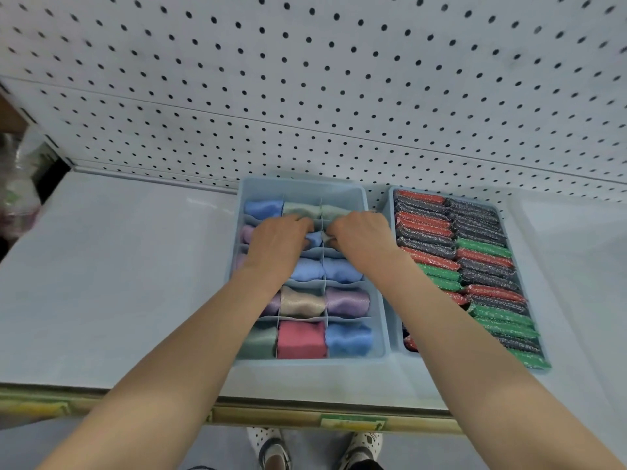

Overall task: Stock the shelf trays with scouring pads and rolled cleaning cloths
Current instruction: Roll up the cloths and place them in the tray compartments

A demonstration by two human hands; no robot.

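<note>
A light blue divided tray (378,300) on the white shelf holds rolled cleaning cloths in blue, purple, grey-green, beige and pink, one per compartment. Both my hands reach into its second row from the back. My left hand (276,240) and my right hand (359,237) have their fingers curled down onto a blue rolled cloth (315,239) in the middle compartment, one hand at each end of it. To the right stands a second blue tray (393,344) packed with upright scouring pads (481,259) in red, dark grey and green.
A white pegboard (339,79) rises directly behind the trays. The white shelf (118,283) extends left of the trays, with wrapped goods (18,184) at its far left edge. Price tags line the shelf's front rail (353,424). My feet show on the floor below.
</note>
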